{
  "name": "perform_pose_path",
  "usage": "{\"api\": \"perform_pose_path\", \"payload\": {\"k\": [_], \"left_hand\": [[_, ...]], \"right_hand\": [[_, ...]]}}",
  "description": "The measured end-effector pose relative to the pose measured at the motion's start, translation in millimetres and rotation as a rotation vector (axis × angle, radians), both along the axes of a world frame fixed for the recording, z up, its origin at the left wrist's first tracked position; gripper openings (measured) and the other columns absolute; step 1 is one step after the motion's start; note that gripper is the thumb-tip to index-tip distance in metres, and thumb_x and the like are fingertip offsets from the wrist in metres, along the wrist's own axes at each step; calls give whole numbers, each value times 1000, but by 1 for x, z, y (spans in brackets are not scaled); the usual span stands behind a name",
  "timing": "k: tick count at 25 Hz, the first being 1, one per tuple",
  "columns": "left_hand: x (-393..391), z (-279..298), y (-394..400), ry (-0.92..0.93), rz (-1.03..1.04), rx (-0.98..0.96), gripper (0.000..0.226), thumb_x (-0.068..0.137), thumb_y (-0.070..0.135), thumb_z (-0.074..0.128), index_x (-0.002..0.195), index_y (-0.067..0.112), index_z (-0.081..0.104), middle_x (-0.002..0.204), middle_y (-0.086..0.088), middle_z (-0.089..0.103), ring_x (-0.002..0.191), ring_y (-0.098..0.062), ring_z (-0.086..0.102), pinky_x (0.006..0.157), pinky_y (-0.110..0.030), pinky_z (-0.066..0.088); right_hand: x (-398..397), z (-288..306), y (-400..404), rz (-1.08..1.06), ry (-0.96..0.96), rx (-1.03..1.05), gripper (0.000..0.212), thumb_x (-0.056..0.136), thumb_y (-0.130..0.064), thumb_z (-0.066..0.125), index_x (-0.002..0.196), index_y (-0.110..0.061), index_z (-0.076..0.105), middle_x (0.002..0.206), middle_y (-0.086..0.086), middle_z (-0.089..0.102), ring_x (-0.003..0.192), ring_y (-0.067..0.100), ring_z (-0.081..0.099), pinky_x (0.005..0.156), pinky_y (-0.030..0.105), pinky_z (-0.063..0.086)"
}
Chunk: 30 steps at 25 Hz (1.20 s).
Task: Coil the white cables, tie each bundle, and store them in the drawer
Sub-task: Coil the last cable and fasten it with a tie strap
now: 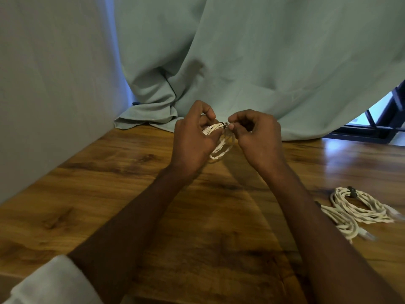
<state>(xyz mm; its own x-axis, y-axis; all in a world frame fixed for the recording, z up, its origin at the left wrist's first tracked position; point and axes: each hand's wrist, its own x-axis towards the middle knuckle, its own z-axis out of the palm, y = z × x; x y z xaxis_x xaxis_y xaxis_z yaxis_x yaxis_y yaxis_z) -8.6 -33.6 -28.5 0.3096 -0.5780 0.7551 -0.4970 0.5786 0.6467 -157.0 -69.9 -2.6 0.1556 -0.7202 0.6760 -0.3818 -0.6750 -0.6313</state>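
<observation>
Left hand (192, 139) grips a small coiled bundle of white braided cable (219, 148), held above the wood-grain brown worktop (109, 183) at its far centre. Right hand (254, 132) pinches a thin dark tie (224, 124) at the top of that bundle, just beside the white plug ends. Two tied white cable bundles (355, 207) lie on the near right of the worktop. No drawer is in view.

Risks, as judged:
- Tie slips from the pinch; the coil springs loose.
- Tie catches only some loops, so the strands sag and unwind.
- Overtightening near the plug ends could kink the cable.
- The near-right bundles lie close to the right forearm and could be swept off.
</observation>
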Motion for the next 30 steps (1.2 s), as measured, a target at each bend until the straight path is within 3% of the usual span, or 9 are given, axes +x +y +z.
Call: {"api": "perform_pose_path", "payload": {"k": [4, 9, 13, 18, 21, 23, 24, 27, 30], "left_hand": [[-1, 2, 1, 24, 19, 3, 34, 83, 12, 88, 98, 13, 57, 79, 2, 75, 73, -7, 74, 64, -38, 62], [-2, 1, 1, 48, -39, 3, 33, 83, 9, 86, 98, 11, 58, 79, -1, 76, 74, -13, 76, 67, -47, 62], [-1, 3, 4, 12, -46, 4, 30, 85, 7, 84, 98, 11, 58, 78, -2, 75, 73, -14, 76, 66, -47, 62], [2, 2, 4, -41, -69, 39, 31, 83, 1, 83, 97, 13, 57, 80, -3, 74, 76, -18, 77, 67, -51, 62], [4, 5, 6, 4, -89, 35, 33, 82, -3, 83, 98, 7, 56, 79, -6, 75, 75, -17, 77, 68, -43, 63], [5, 7, 6, 81, -147, 52, 34, 82, -4, 83, 98, 8, 56, 81, -10, 76, 78, -23, 77, 69, -40, 62], [4, 7, 5, 125, -182, 71, 34, 82, -4, 83, 98, 9, 56, 83, -13, 76, 80, -26, 77, 71, -40, 62], [6, 7, 2, 229, -219, 138, 35, 80, -5, 83, 102, 7, 58, 87, -14, 78, 79, -24, 77, 68, -34, 62], [9, 8, 2, 348, -265, 190, 36, 81, -9, 80, 109, 0, 58, 87, -12, 78, 74, -20, 76, 62, -28, 59]], "right_hand": [[3, -2, 0, -14, -43, 28, 6, 89, -14, 79, 90, -20, 81, 80, -10, 75, 76, 3, 70, 65, 10, 49], [6, -6, 1, -71, 89, -167, 6, 90, -16, 74, 93, -21, 77, 88, -5, 69, 78, 10, 65, 71, 31, 54], [4, -4, 1, -89, 200, -272, 15, 90, -13, 73, 100, -23, 76, 93, -6, 62, 77, 12, 61, 67, 33, 53], [7, -7, -2, -121, 254, -294, 21, 85, -9, 72, 96, -25, 78, 96, -4, 64, 85, 19, 63, 66, 40, 56], [2, -6, -7, -28, 121, -169, 17, 89, -18, 77, 100, -31, 79, 106, -7, 66, 100, 13, 62, 79, 28, 54], [0, -7, -10, 54, 56, -33, 24, 93, -19, 75, 114, -30, 77, 116, -10, 68, 109, 6, 61, 85, 12, 45], [1, -7, -10, 97, 40, 38, 29, 94, -17, 74, 121, -28, 74, 120, -10, 70, 113, 4, 61, 87, 11, 45], [2, -10, -17, 232, -97, 232, 27, 100, -12, 67, 126, -15, 73, 116, -1, 76, 112, 10, 69, 99, 28, 54], [1, -11, -19, 328, -221, 432, 23, 105, -19, 59, 119, -12, 76, 106, 6, 80, 104, 21, 76, 98, 41, 59]]}}
